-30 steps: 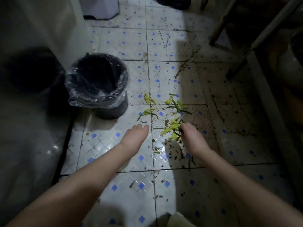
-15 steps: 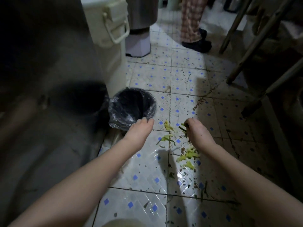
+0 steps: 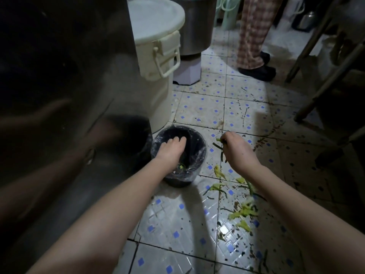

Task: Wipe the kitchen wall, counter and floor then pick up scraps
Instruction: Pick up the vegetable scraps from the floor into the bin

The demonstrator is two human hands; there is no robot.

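Right hand (image 3: 237, 152): my fingers are curled round a small bunch of green strips (image 3: 218, 145). Their ends stick out and hang from the thumb side, roughly upright. The hand is above the floor (image 3: 177, 220), not touching it.

Left hand (image 3: 171, 149): the fingers are straight, the palm is down, and it sits over the mouth of the bin (image 3: 199, 155). I see nothing in it, though the palm side is hidden.

Governing relation: the lined bin stands just beside my right hand, to its left and level with it. The dangling ends already point toward the rim but are outside it. In my judgement the next move is a short carry leftward over the rim and then a release. My left hand covers much of the opening and may need to give way.

One green piece (image 3: 181, 166) lies inside the bin. The loose scraps (image 3: 244, 211) lie on the tiles right of the bin and nearer to me than my right hand, beside its forearm. That hand is the closer one to them.
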